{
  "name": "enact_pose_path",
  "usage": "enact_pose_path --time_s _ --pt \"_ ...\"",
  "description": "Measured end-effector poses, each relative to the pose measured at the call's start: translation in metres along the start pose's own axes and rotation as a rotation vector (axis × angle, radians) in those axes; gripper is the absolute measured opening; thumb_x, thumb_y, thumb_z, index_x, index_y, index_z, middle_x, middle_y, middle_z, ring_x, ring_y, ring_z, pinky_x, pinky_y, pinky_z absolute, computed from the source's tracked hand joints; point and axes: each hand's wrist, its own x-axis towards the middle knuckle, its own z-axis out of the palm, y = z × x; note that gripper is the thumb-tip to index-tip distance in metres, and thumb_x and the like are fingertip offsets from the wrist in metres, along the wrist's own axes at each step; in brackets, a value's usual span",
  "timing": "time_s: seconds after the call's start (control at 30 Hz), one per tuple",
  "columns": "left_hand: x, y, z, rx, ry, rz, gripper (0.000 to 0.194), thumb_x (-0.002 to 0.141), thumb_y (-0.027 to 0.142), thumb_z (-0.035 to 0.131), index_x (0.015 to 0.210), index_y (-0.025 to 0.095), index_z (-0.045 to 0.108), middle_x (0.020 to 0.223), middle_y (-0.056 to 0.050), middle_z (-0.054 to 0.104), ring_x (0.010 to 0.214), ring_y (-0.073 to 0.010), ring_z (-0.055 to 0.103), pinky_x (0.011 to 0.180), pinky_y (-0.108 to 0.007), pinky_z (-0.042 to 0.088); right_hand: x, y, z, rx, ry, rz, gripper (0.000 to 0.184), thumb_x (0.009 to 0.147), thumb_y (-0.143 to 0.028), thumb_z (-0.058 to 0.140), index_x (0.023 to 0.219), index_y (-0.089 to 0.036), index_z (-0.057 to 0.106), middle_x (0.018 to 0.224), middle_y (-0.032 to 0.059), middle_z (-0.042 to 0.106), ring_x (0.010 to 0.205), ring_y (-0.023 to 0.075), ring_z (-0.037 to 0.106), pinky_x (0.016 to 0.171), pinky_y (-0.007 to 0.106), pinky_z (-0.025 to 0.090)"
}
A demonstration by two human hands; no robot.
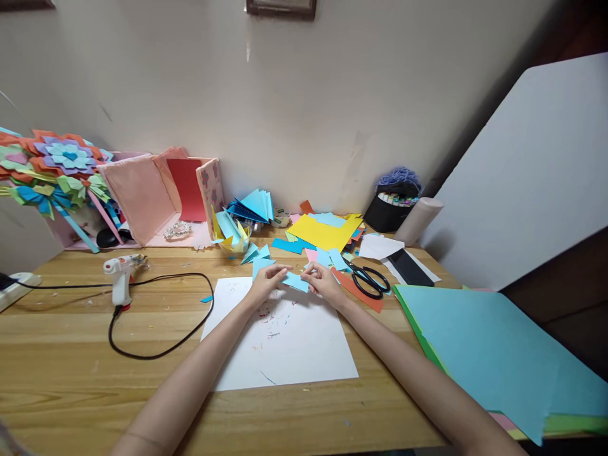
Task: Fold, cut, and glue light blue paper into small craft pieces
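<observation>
A small light-blue piece of paper (295, 282) is stretched between my two hands, above the far part of a marked white sheet (280, 354). My left hand (269, 282) pinches its left end between thumb and fingers. At the other end, my right hand (323, 282) grips the paper in the same way. Black-handled scissors (368, 282) lie just right of my right hand, partly over an orange paper strip (358, 291). Behind my hands lie more light-blue paper scraps (263, 265).
A white glue gun (121, 278) with a looping black cord stands at left. Pink boxes (142, 196) and paper flowers (69, 155) are behind it. A yellow sheet (325, 232) tops the scrap pile. Large blue sheets (494, 348) lie at right, near a black phone-like slab (409, 266).
</observation>
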Motion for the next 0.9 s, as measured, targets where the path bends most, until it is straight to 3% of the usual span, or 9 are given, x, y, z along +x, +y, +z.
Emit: enact_pose_path --time_s 0.1,0.23,0.5,0.63,0.73,0.8,0.9 --pt "-0.004 0.005 -0.004 -0.016 -0.19 0.017 0.041 0.066 0.032 0.069 0.103 0.015 0.062 0.1 -0.009 0.063 0.091 -0.0196 0.057 0.078 -0.029 0.045 -0.01 -0.004 -0.008 0.035 -0.011 0.055 0.029 0.07 -0.044 0.06 0.071 -0.02 0.045 0.037 -0.0103 0.043 0.031 0.0049 0.031 0.035 0.017 0.018" --pt "-0.005 0.011 -0.007 -0.003 -0.3 -0.014 0.044 0.063 0.028 0.07 0.104 0.015 0.062 0.102 -0.01 0.063 0.092 -0.0206 0.057 0.081 -0.031 0.043 -0.017 -0.007 -0.011 0.041 -0.044 0.07 0.029 0.071 -0.044 0.059 0.073 -0.019 0.045 0.038 -0.0103 0.043 0.031 0.0048 0.031 0.035 0.016 0.019" --pt "0.0 0.005 -0.002 0.075 -0.148 -0.028 0.03 0.071 0.04 0.06 0.079 0.012 0.063 0.072 -0.003 0.062 0.064 -0.0123 0.055 0.06 -0.022 0.042 -0.015 0.003 -0.002 -0.04 -0.011 -0.052 0.021 0.079 -0.04 0.049 0.083 -0.02 0.049 0.049 -0.0065 0.049 0.041 0.0091 0.047 0.041 0.02 0.037" --pt "0.003 -0.007 0.001 0.093 -0.05 -0.045 0.032 0.072 0.045 0.057 0.077 0.013 0.057 0.065 0.001 0.054 0.052 -0.0092 0.05 0.045 -0.019 0.037 -0.019 0.0 -0.005 -0.183 0.108 -0.275 0.019 0.082 -0.026 0.042 0.099 -0.022 0.049 0.086 0.0029 0.055 0.072 0.0136 0.057 0.058 0.025 0.048" --pt "0.005 -0.009 0.0 0.122 0.005 -0.075 0.033 0.072 0.047 0.056 0.072 0.014 0.053 0.057 0.004 0.048 0.042 -0.0072 0.044 0.037 -0.017 0.032 -0.022 -0.005 -0.004 -0.358 0.076 -0.453 0.029 0.074 -0.016 0.05 0.102 -0.024 0.051 0.104 0.0057 0.049 0.095 0.0175 0.051 0.074 0.03 0.048" --pt "0.005 -0.008 0.0 0.119 -0.019 -0.078 0.033 0.072 0.047 0.056 0.071 0.014 0.052 0.055 0.004 0.047 0.041 -0.0069 0.043 0.037 -0.018 0.031 -0.023 -0.005 -0.002 -0.433 0.037 -0.498 0.028 0.07 -0.014 0.055 0.097 -0.023 0.055 0.103 0.0058 0.046 0.1 0.0191 0.048 0.078 0.031 0.047" --pt "0.003 -0.003 0.002 0.093 -0.103 -0.103 0.035 0.072 0.049 0.055 0.073 0.014 0.055 0.054 0.002 0.053 0.043 -0.0087 0.047 0.038 -0.018 0.031 -0.023 -0.003 0.001 -0.464 0.045 -0.469 0.011 0.074 -0.016 0.054 0.082 -0.022 0.058 0.096 0.0051 0.047 0.096 0.0186 0.049 0.075 0.029 0.046"
